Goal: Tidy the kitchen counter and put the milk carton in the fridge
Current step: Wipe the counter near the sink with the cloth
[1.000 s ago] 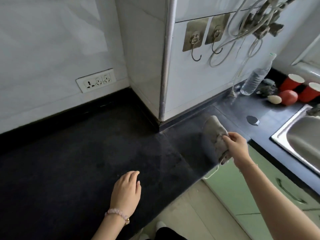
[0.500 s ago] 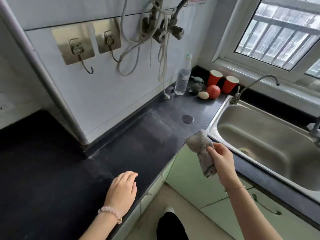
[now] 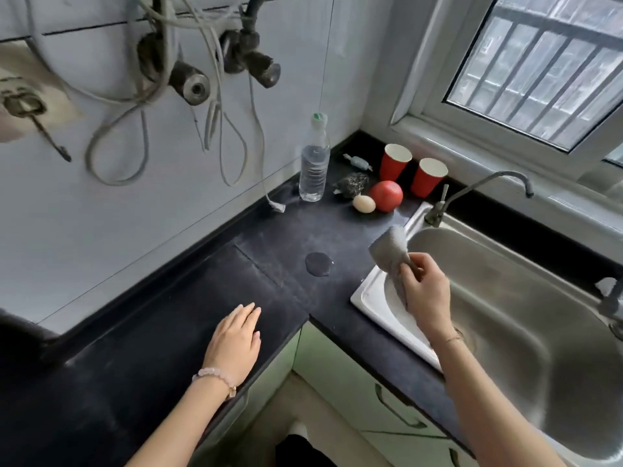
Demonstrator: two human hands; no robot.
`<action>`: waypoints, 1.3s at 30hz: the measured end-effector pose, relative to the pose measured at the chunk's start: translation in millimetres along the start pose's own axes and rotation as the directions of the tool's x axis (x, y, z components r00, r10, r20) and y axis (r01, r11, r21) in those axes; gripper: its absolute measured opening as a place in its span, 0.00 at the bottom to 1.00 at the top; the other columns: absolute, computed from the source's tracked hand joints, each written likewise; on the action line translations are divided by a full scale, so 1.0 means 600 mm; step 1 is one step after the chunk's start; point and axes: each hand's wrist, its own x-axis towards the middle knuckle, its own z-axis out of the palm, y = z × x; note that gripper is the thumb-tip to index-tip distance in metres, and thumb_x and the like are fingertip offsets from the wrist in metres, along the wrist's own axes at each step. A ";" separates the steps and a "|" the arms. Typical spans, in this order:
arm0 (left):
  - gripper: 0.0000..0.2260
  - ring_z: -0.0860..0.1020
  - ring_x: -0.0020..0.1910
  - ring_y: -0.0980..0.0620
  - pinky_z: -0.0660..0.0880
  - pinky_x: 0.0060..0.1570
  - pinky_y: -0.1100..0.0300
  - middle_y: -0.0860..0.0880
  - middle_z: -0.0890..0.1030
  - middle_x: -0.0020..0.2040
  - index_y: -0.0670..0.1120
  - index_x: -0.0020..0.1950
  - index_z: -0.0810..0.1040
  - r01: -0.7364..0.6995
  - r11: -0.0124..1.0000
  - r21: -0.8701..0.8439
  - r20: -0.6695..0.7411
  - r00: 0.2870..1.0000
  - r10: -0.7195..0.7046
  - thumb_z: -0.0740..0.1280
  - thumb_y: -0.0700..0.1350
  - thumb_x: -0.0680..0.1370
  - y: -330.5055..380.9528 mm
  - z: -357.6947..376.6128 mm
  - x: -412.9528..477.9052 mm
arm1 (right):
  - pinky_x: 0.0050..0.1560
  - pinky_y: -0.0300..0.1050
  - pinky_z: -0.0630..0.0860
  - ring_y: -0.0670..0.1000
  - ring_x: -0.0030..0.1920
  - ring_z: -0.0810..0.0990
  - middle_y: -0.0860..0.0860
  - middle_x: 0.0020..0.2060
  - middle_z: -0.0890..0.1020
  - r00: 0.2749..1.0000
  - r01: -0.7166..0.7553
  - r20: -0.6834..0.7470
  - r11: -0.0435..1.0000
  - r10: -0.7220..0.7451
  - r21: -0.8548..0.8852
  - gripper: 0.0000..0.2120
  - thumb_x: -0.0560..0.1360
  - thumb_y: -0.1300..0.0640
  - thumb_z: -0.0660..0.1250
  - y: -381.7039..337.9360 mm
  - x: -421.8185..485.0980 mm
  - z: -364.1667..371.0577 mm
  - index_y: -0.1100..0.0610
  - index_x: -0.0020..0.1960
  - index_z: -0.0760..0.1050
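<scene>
My right hand (image 3: 425, 291) grips a grey cloth (image 3: 387, 247) and holds it up over the left rim of the steel sink (image 3: 526, 318). My left hand (image 3: 234, 338) lies flat, palm down, on the black counter (image 3: 168, 315) near its front edge, fingers together and holding nothing. A small puddle (image 3: 317, 263) sits on the counter between the hands. No milk carton is in view.
At the back corner stand a clear water bottle (image 3: 314, 163), two red cups (image 3: 395, 161), a tomato (image 3: 386, 196), an egg (image 3: 363, 203) and a dark scrubber (image 3: 352, 184). A tap (image 3: 472, 190) rises behind the sink. Cables and valves (image 3: 202, 79) hang on the wall. Green cabinets are below.
The view has swung right from the left counter to the sink. My right hand has carried the cloth rightward, from over the counter to the sink's rim. My left hand stays flat on the counter.
</scene>
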 end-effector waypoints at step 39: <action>0.19 0.70 0.68 0.50 0.68 0.64 0.52 0.52 0.72 0.68 0.49 0.66 0.72 0.019 0.992 0.125 0.111 0.993 -0.034 0.59 0.47 0.75 -0.034 -0.017 0.047 | 0.75 0.43 0.51 0.50 0.76 0.55 0.48 0.74 0.62 0.731 0.570 0.634 0.736 -0.252 -0.365 0.22 0.80 0.55 0.54 0.030 0.045 0.201 0.54 0.74 0.60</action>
